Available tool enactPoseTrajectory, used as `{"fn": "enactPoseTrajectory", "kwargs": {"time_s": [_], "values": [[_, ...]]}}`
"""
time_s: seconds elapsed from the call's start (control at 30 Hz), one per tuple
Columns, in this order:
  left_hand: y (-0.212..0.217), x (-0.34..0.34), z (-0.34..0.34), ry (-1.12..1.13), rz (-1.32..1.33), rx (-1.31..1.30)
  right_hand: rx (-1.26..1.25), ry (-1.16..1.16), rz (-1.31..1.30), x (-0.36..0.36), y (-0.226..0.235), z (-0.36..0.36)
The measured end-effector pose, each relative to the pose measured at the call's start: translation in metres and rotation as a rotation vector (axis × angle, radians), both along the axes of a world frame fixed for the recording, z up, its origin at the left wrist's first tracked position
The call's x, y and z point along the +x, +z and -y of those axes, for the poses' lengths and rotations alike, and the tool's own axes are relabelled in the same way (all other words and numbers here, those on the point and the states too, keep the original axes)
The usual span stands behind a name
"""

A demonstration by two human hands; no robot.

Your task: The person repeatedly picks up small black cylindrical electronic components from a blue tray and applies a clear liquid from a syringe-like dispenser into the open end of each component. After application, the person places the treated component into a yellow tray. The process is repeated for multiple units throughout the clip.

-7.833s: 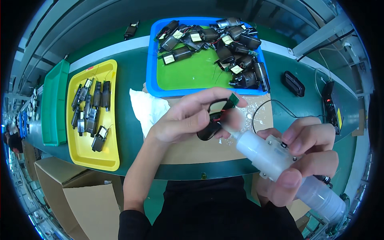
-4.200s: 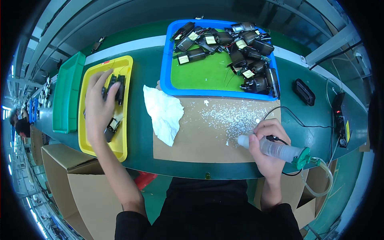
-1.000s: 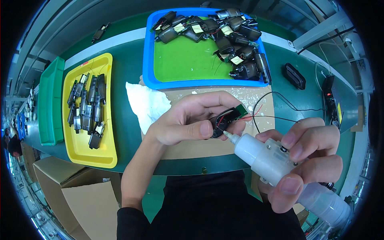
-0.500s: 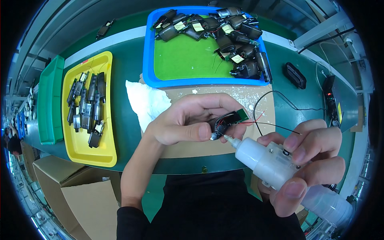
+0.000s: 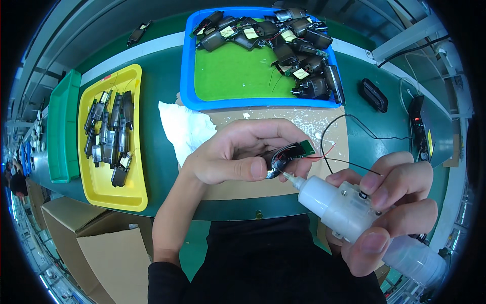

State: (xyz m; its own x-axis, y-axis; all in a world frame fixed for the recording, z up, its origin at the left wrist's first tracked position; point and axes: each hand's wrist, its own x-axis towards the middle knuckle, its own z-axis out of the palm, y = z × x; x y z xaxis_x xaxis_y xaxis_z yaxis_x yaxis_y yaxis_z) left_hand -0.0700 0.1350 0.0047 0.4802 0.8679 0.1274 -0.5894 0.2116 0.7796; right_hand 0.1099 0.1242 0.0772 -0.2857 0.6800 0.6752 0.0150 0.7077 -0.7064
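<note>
My left hand point(image 5: 238, 157) grips a small black motor part point(image 5: 280, 158) with a green circuit board point(image 5: 306, 148) and thin red and black wires. My right hand point(image 5: 390, 207) is closed around a white dispenser bottle point(image 5: 344, 207); its nozzle tip point(image 5: 287, 176) touches the underside of the part. Both hands hover above a brown cardboard mat point(image 5: 334, 126) on the green bench.
A blue tray point(image 5: 187, 66) with a green floor holds several black motor parts at the back. A yellow tray point(image 5: 134, 192) of similar parts lies left, beside a green bin point(image 5: 63, 131). White cloth point(image 5: 182, 126) lies on the mat. Cardboard boxes point(image 5: 101, 243) stand below.
My left hand put a part into the yellow tray, then came back holding another over the mat. In the last second the bottle's nozzle stayed at the part, hands shifting slightly.
</note>
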Motion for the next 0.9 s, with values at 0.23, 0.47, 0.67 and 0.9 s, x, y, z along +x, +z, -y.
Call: {"fn": "enactPoseTrajectory", "kwargs": {"time_s": [0.23,0.47,0.67,0.9], "values": [[-0.002,0.002,0.0,0.012,0.009,0.034,0.017,0.029,0.069,0.004,0.003,-0.001],[-0.003,0.0,0.0,0.044,-0.007,0.023,-0.015,0.036,-0.106,0.0,-0.003,-0.003],[0.007,-0.029,-0.006,0.359,-0.408,0.359,-0.074,-0.087,-0.242,0.009,-0.011,0.0],[0.049,-0.123,0.054,0.917,-1.658,0.217,-0.403,-0.178,0.16,0.034,-0.078,-0.015]]}}
